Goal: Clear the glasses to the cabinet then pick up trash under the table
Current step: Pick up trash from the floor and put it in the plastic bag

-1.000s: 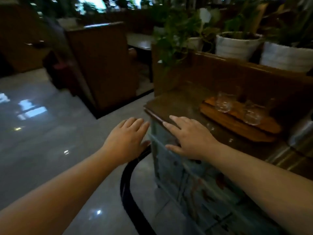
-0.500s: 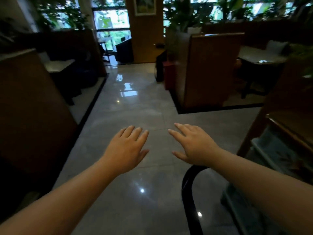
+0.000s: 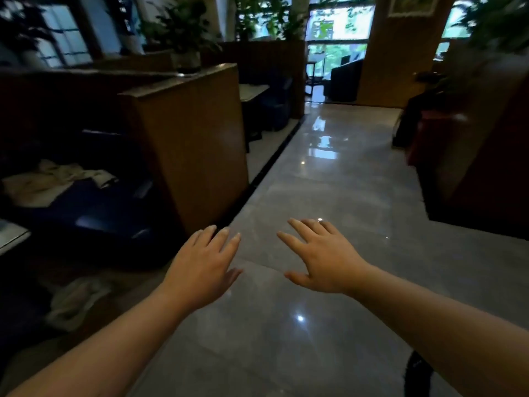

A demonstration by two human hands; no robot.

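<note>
The trash [image 3: 76,302], a pale crumpled heap, lies on the floor left of and below your left hand [image 3: 200,270]. That hand is nearer. Your right hand [image 3: 323,260] is likewise spread flat and empty.

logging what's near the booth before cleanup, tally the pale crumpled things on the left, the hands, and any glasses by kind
pale crumpled items: 2, one on the booth seat, one on the floor
hands: 2, left hand, right hand, both empty
glasses: 0
total: 4
</note>
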